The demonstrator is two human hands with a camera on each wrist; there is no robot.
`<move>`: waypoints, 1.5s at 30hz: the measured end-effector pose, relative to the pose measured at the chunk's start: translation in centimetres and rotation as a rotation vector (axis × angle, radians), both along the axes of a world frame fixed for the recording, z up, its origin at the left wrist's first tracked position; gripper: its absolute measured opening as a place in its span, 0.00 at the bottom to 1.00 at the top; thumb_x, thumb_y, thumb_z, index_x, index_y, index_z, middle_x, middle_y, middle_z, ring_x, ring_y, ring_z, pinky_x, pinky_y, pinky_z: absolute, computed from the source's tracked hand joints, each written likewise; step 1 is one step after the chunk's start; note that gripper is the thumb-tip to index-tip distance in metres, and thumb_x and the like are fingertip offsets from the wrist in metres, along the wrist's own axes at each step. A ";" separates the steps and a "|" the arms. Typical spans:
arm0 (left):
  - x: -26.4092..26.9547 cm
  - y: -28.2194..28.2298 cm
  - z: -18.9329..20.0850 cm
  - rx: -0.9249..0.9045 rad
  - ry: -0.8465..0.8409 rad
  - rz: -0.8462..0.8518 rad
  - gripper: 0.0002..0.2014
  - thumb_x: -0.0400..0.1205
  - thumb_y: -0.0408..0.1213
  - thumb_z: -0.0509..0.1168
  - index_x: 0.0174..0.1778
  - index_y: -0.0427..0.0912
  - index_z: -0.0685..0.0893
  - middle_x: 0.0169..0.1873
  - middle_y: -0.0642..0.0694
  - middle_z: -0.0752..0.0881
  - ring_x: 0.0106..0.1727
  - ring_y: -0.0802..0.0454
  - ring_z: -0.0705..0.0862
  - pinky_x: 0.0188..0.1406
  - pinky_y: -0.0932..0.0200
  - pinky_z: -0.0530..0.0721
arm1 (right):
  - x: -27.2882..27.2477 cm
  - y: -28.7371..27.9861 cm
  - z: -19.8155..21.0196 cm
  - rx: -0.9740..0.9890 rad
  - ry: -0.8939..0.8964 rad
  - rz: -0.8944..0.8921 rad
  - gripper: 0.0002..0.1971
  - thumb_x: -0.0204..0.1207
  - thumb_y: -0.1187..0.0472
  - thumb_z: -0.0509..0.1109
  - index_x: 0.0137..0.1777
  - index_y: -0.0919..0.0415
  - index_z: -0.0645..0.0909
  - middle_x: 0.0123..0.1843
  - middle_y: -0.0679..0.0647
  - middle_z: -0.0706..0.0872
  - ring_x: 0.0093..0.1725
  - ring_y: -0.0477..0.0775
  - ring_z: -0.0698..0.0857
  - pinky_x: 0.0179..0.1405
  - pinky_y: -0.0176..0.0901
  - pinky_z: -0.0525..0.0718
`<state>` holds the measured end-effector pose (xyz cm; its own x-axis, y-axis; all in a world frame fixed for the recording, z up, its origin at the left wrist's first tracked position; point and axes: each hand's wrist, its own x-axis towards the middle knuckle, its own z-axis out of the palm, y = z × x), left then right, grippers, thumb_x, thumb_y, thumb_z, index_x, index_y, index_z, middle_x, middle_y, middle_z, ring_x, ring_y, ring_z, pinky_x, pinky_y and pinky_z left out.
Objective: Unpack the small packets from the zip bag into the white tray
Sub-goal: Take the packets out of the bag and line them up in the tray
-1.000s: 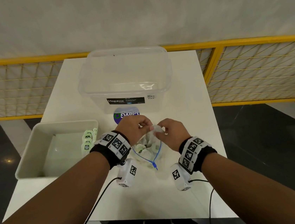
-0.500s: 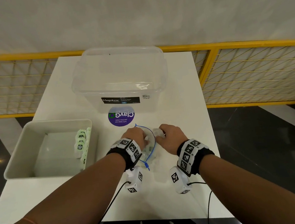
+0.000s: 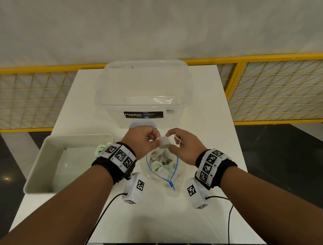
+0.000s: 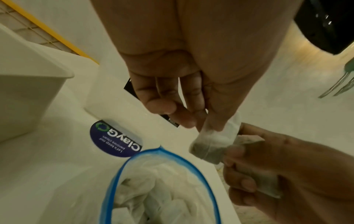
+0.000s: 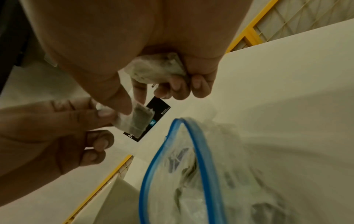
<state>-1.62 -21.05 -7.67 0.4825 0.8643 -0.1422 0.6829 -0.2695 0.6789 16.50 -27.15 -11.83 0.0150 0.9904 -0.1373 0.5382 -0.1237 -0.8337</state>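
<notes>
Above the open zip bag (image 3: pixel 163 170), the left hand (image 3: pixel 141 140) is pinching a packet (image 3: pixel 164 143) that the right hand (image 3: pixel 183 146) is also pinching while cupping another, seemingly passing it toward the white tray (image 3: pixel 42 176).

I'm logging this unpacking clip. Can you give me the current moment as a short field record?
left hand: pinches a small packet
right hand: pinches the same packet, another packet tucked in its palm
zip bag: open, on the table, packets inside
white tray: left of the bag, some packets at its right end

Head view evenly lit; wrist views dim, blurred, edge-warped.
</notes>
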 end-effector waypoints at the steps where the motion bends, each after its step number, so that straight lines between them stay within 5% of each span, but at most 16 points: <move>1: -0.2 0.0 0.6 -0.001 -0.022 -0.003 0.06 0.74 0.43 0.76 0.40 0.46 0.87 0.34 0.54 0.86 0.33 0.62 0.80 0.40 0.68 0.79 | -0.4 0.3 0.1 0.038 -0.031 0.026 0.10 0.75 0.59 0.72 0.55 0.49 0.82 0.40 0.42 0.75 0.37 0.39 0.75 0.40 0.32 0.70; 4: -1.1 0.3 1.5 -0.030 -0.088 0.004 0.07 0.74 0.45 0.75 0.42 0.49 0.86 0.35 0.54 0.87 0.34 0.61 0.82 0.42 0.66 0.80 | -1.3 1.0 0.7 0.064 -0.050 0.037 0.05 0.79 0.53 0.70 0.50 0.45 0.87 0.46 0.45 0.79 0.43 0.38 0.77 0.43 0.28 0.69; 7: -2.2 0.7 1.9 -0.013 -0.059 -0.024 0.11 0.75 0.51 0.73 0.49 0.54 0.82 0.35 0.54 0.88 0.37 0.61 0.84 0.43 0.67 0.80 | -2.3 1.3 1.3 0.034 -0.071 0.092 0.08 0.81 0.53 0.66 0.47 0.44 0.88 0.50 0.50 0.81 0.50 0.46 0.80 0.50 0.34 0.74; 11: -4.0 1.3 3.2 0.097 -0.008 -0.154 0.09 0.78 0.36 0.69 0.44 0.57 0.79 0.30 0.53 0.83 0.30 0.60 0.78 0.41 0.61 0.79 | -4.2 2.0 2.4 -0.046 -0.069 0.089 0.09 0.81 0.57 0.65 0.45 0.56 0.86 0.51 0.57 0.83 0.54 0.56 0.82 0.60 0.49 0.77; 14: -5.7 2.0 4.4 0.085 0.085 -0.201 0.10 0.78 0.34 0.67 0.48 0.54 0.88 0.37 0.53 0.88 0.37 0.57 0.83 0.46 0.62 0.81 | -6.0 2.6 3.0 -0.058 -0.042 0.049 0.07 0.77 0.57 0.64 0.46 0.49 0.84 0.51 0.48 0.85 0.50 0.50 0.81 0.53 0.42 0.79; 17: -7.3 2.8 5.4 0.103 0.234 -0.275 0.16 0.77 0.38 0.69 0.61 0.53 0.86 0.47 0.54 0.89 0.44 0.57 0.82 0.51 0.64 0.78 | -7.7 3.1 3.7 -0.020 -0.043 -0.033 0.10 0.75 0.62 0.66 0.56 0.52 0.80 0.48 0.45 0.82 0.41 0.45 0.78 0.41 0.34 0.72; 20: -8.3 3.9 6.1 0.198 0.379 -0.317 0.14 0.80 0.39 0.65 0.61 0.53 0.87 0.51 0.52 0.89 0.51 0.51 0.85 0.54 0.57 0.81 | -9.9 3.4 4.1 -0.036 -0.038 0.000 0.18 0.70 0.58 0.74 0.59 0.53 0.77 0.44 0.45 0.83 0.37 0.41 0.79 0.39 0.34 0.74; 22: -8.8 4.4 6.3 0.237 0.419 -0.317 0.13 0.81 0.41 0.62 0.57 0.54 0.88 0.49 0.51 0.89 0.50 0.49 0.85 0.49 0.57 0.81 | -11.4 3.7 3.9 -0.024 -0.039 -0.023 0.20 0.68 0.54 0.77 0.58 0.52 0.75 0.43 0.46 0.85 0.37 0.42 0.81 0.37 0.32 0.76; 25: -9.6 4.8 6.4 0.250 0.424 -0.317 0.11 0.80 0.43 0.62 0.51 0.53 0.89 0.40 0.52 0.88 0.45 0.49 0.84 0.42 0.56 0.80 | -13.4 4.5 3.5 0.076 -0.148 -0.094 0.10 0.74 0.54 0.74 0.50 0.55 0.79 0.37 0.47 0.82 0.34 0.46 0.78 0.34 0.35 0.73; 28: -11.1 5.2 6.0 0.238 0.380 -0.306 0.08 0.79 0.45 0.64 0.48 0.54 0.88 0.31 0.58 0.79 0.41 0.53 0.80 0.39 0.59 0.73 | -14.9 4.8 3.3 0.109 -0.153 -0.076 0.04 0.78 0.59 0.71 0.43 0.56 0.80 0.31 0.42 0.76 0.31 0.41 0.75 0.30 0.31 0.69; 33: -14.2 5.9 5.0 0.189 0.400 -0.384 0.08 0.80 0.46 0.66 0.53 0.52 0.86 0.49 0.52 0.82 0.51 0.51 0.81 0.49 0.54 0.78 | -17.4 4.6 1.8 0.050 -0.143 -0.040 0.08 0.78 0.52 0.72 0.45 0.56 0.81 0.33 0.45 0.77 0.31 0.43 0.73 0.32 0.34 0.69; 38: -17.0 6.4 3.9 0.131 0.463 -0.348 0.09 0.80 0.49 0.66 0.53 0.52 0.86 0.47 0.54 0.87 0.50 0.50 0.84 0.51 0.54 0.82 | -19.1 3.7 0.8 -0.036 -0.052 -0.085 0.07 0.78 0.57 0.70 0.53 0.55 0.78 0.32 0.42 0.75 0.30 0.37 0.75 0.33 0.28 0.71; 42: -18.7 7.2 2.0 0.067 0.645 -0.386 0.12 0.78 0.52 0.69 0.51 0.50 0.86 0.49 0.53 0.87 0.50 0.50 0.84 0.51 0.56 0.82 | -19.3 3.2 0.1 -0.084 -0.009 -0.143 0.05 0.79 0.57 0.65 0.44 0.56 0.79 0.37 0.47 0.81 0.40 0.50 0.78 0.42 0.42 0.74; 45: -19.0 7.3 -0.6 -0.054 0.854 -0.515 0.15 0.75 0.52 0.73 0.53 0.48 0.89 0.50 0.52 0.89 0.51 0.51 0.86 0.53 0.57 0.83 | -19.5 3.0 -0.4 -0.182 0.239 -0.188 0.14 0.71 0.50 0.58 0.40 0.59 0.78 0.34 0.42 0.79 0.38 0.46 0.76 0.44 0.40 0.73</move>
<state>-20.57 -13.73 -8.23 0.5142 0.5608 -0.6489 0.7562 -0.6534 0.0345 -3.02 -24.17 -12.19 0.1411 0.9324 -0.3327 0.2845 -0.3601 -0.8885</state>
